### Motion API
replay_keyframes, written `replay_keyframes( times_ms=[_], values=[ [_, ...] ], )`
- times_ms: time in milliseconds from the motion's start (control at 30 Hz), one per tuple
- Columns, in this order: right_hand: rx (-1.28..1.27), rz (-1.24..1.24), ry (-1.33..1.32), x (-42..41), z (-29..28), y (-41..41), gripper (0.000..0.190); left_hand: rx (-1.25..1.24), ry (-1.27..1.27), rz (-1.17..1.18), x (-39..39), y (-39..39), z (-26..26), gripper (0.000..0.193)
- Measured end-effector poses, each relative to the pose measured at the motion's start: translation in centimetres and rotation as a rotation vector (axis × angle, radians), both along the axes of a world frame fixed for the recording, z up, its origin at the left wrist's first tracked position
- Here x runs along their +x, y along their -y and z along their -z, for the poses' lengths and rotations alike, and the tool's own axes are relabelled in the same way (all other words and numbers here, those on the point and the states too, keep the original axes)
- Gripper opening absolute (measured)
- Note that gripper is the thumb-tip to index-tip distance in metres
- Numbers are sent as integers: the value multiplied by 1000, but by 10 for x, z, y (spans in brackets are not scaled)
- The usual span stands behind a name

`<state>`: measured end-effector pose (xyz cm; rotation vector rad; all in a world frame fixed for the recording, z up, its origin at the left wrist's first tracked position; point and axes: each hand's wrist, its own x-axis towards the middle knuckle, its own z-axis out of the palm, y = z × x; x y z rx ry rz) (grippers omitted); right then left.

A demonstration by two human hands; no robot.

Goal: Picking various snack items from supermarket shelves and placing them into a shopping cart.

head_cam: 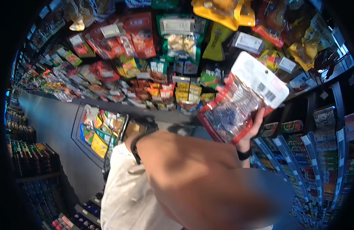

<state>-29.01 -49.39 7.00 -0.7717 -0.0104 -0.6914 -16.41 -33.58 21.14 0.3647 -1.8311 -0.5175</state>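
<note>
In the right part of the head view, my right hand grips a red-edged plastic food pouch. The pouch is tilted, with a white top panel, a hanging hole, and dark contents behind a clear window. A thumb lies along its right edge, and a black band circles that wrist. A large bare arm crosses the foreground, with a black band near its far end. I cannot see my left hand. Hanging snack packets fill the shelf beyond the pouch.
A black wire shopping cart holding several packets stands on the grey floor at left. At right, shelves with slanted label rails carry packaged goods. Dark shelving lines the left. Price tags stick out near the pouch.
</note>
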Motion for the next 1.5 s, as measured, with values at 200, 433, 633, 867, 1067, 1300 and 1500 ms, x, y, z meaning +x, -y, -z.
replay_keyframes(
  times_ms=[200,433,633,867,1067,1300,1500],
  values=[
    [121,10,111,-30,-41,34,123,96,65,-18,8,9,-9,23],
    [-250,570,176,-100,-102,109,104,63,101,78,39,-16,59,79],
    [-799,1559,-308,-156,-133,192,61,567,-146,-490,46,-58,76,89],
    [-1004,1887,-755,-173,-152,290,69,534,-134,-813,58,-66,85,86],
    [-981,1998,-781,-176,-159,338,76,581,-86,-911,36,-64,59,58],
    [-974,2046,-986,-184,-167,360,82,705,-250,-874,22,-59,66,87],
    [-911,1944,-895,-197,-153,375,81,585,-214,-944,23,-55,84,83]
  ],
)
